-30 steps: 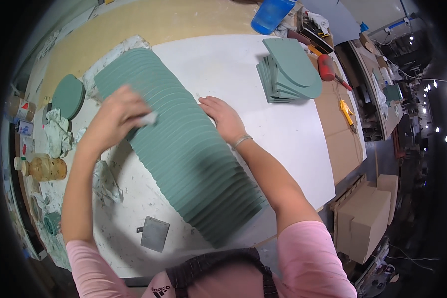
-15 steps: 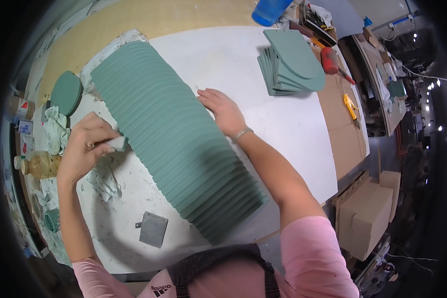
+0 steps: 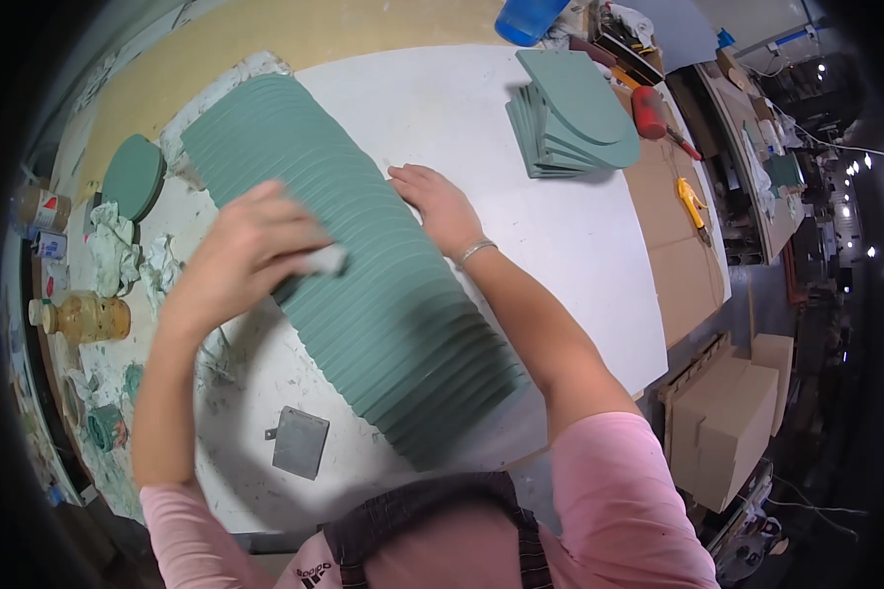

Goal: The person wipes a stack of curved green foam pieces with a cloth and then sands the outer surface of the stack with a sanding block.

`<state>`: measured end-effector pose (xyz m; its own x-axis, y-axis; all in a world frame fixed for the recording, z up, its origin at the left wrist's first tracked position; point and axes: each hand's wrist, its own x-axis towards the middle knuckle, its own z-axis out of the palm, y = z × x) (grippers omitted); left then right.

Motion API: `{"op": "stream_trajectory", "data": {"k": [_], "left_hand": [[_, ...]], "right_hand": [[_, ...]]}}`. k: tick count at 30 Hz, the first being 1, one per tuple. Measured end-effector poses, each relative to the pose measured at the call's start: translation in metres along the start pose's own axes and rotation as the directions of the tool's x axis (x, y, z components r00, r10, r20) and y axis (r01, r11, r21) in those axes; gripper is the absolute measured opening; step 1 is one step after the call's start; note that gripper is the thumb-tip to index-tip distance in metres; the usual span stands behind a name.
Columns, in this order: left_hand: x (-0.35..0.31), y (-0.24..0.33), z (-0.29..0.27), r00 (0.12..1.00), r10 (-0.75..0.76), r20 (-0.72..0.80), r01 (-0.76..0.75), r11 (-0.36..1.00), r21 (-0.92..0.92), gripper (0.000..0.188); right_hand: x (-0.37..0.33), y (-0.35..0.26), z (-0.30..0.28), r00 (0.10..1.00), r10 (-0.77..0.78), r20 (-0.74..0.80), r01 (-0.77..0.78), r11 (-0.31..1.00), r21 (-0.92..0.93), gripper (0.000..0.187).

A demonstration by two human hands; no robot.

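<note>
A long row of overlapping green rounded panels (image 3: 383,294) runs diagonally across the white tabletop. My left hand (image 3: 241,250), slightly smeared by motion, is over the row's left part. Its fingers are closed on a small pale block (image 3: 327,260), which is at the panels' upper surface; I cannot tell if it touches. On the opposite side, my right hand (image 3: 442,211) rests with fingers stretched out against the row's right edge. A grey flat plate with a small tab (image 3: 301,443) lies on the table near me, left of the row's near end.
At the far right a fanned stack of green panels (image 3: 584,113) stands near a red mallet (image 3: 648,113) and a yellow-handled tool (image 3: 692,203). To the left are a green disc (image 3: 133,179), crumpled rags (image 3: 114,253) and a bottle of yellowish liquid (image 3: 93,319). Cardboard boxes (image 3: 732,422) stand right of the table.
My left hand has moved right with the pale block, from beside the row's left edge to over the panels. My right hand stays at the row's right edge.
</note>
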<state>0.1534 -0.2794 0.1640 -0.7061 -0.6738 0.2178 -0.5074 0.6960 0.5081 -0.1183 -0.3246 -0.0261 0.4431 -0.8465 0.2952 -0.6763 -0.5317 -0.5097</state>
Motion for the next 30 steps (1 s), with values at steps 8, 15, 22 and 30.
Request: {"op": "stream_trajectory", "data": {"k": [8, 15, 22, 30], "left_hand": [[-0.008, -0.014, 0.013, 0.992, -0.058, 0.112, 0.06, 0.998, -0.019, 0.027], [0.033, -0.018, 0.036, 0.997, 0.05, -0.06, -0.047, 0.998, 0.048, 0.023], [-0.004, 0.005, 0.027, 0.991, -0.136, -0.009, 0.137, 0.988, 0.075, 0.022], [-0.048, 0.009, 0.003, 0.973, -0.219, 0.07, 0.206, 0.965, 0.161, 0.026]], "right_hand": [[-0.01, 0.013, -0.005, 0.999, 0.047, -0.014, -0.047, 0.998, 0.03, 0.045], [0.0, 0.002, 0.008, 0.999, -0.028, -0.016, 0.029, 0.998, 0.047, 0.045], [-0.004, 0.005, 0.002, 0.999, -0.026, -0.029, 0.026, 1.0, -0.007, 0.045], [-0.01, 0.015, -0.004, 0.998, -0.023, -0.054, 0.023, 1.0, -0.004, 0.045]]}}
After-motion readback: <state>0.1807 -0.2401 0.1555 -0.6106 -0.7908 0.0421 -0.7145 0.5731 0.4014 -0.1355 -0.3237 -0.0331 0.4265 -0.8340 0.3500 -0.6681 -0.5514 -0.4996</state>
